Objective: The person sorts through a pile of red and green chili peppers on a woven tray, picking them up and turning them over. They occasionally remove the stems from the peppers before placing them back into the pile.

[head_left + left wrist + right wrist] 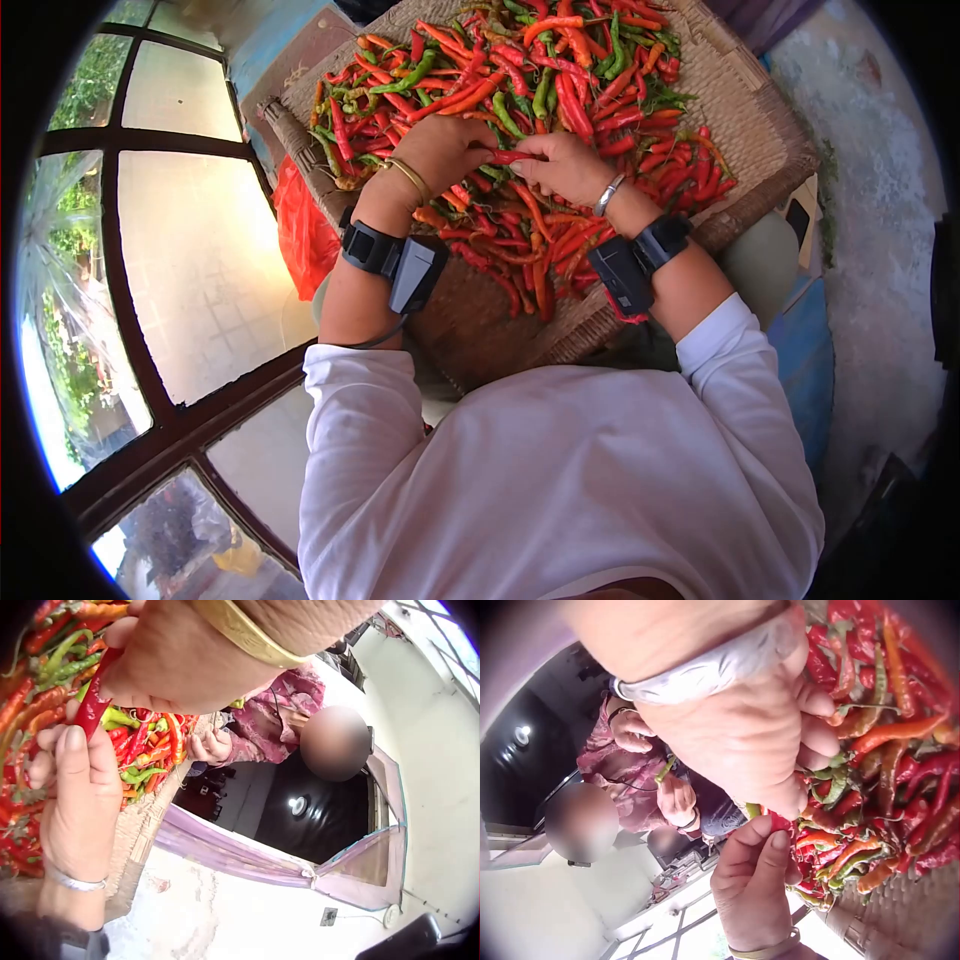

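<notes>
A single red chili pepper (512, 157) spans the gap between my two hands, above a heap of chili peppers (560, 95). My left hand (440, 155), with a gold bracelet, pinches one end of it. At the other end, the thumb and fingers of my right hand (568, 168), wearing a silver bracelet, grip it. The left wrist view shows this red pepper (91, 709) running from the left fingers to the right thumb. Seen from the right wrist, it is mostly hidden behind the fingers of both hands.
Red, orange and green peppers cover a woven mat (735, 90) with raised edges. A red plastic bag (302, 235) hangs at the left, near a framed window (195, 255). Opposite sits another person (630, 772) in a patterned top, holding a green pepper (664, 771).
</notes>
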Demonstrator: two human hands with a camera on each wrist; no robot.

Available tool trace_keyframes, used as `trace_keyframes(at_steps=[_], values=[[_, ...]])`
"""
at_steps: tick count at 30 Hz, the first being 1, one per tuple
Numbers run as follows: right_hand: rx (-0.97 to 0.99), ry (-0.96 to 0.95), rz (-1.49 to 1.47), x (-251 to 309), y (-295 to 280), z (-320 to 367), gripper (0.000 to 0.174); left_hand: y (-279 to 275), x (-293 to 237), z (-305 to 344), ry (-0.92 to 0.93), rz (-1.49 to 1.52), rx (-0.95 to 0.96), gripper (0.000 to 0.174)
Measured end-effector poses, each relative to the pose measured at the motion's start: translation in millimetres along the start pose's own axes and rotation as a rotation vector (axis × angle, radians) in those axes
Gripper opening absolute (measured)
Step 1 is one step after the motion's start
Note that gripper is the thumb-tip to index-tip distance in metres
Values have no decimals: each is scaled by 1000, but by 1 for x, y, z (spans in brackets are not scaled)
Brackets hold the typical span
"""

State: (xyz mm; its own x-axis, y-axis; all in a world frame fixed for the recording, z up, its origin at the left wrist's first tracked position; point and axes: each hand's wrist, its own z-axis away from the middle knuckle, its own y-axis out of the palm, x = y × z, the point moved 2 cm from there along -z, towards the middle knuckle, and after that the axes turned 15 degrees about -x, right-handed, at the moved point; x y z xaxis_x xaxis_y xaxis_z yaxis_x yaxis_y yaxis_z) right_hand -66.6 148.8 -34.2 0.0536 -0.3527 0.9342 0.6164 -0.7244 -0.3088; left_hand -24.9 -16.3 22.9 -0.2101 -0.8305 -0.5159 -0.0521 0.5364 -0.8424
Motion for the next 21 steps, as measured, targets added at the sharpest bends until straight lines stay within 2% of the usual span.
trace_keyframes(at_steps=[1, 2, 4, 8, 10, 12, 13, 15, 16, 19, 20, 21], values=[[3, 91, -165, -1, -1, 0, 23, -2, -1, 0, -44, 37, 5, 15], [2, 90, -163, 1, -2, 0, 23, -4, -1, 0, -88, 74, 10, 18], [-47, 182, -362, 4, -8, 1, 24, -6, 1, 0, -114, 53, 44, 18], [-38, 228, -426, 5, -9, 1, 25, -5, 10, 3, -183, 53, 162, 20], [-228, 319, -499, 6, -13, 0, 26, -12, 19, 3, -231, 54, 195, 21], [-265, 325, -535, 4, -18, -1, 26, -24, 17, -2, -375, 15, 254, 19], [-300, 329, -568, 3, -21, -1, 27, -26, 21, -3, -374, 13, 257, 19], [-288, 340, -566, 4, -22, 0, 26, -34, 30, -10, -482, 267, -55, 20], [-282, 343, -547, 5, -21, 0, 26, -31, 29, -14, -481, 268, -51, 20], [-302, 333, -518, 3, -20, -1, 25, -27, 20, -25, -304, 770, -528, 33], [-326, 318, -508, 2, -20, -2, 25, -15, 33, -27, -225, 566, -429, 39], [-322, 318, -506, 2, -19, -2, 25, -3, 37, -27, -223, 344, -355, 38]])
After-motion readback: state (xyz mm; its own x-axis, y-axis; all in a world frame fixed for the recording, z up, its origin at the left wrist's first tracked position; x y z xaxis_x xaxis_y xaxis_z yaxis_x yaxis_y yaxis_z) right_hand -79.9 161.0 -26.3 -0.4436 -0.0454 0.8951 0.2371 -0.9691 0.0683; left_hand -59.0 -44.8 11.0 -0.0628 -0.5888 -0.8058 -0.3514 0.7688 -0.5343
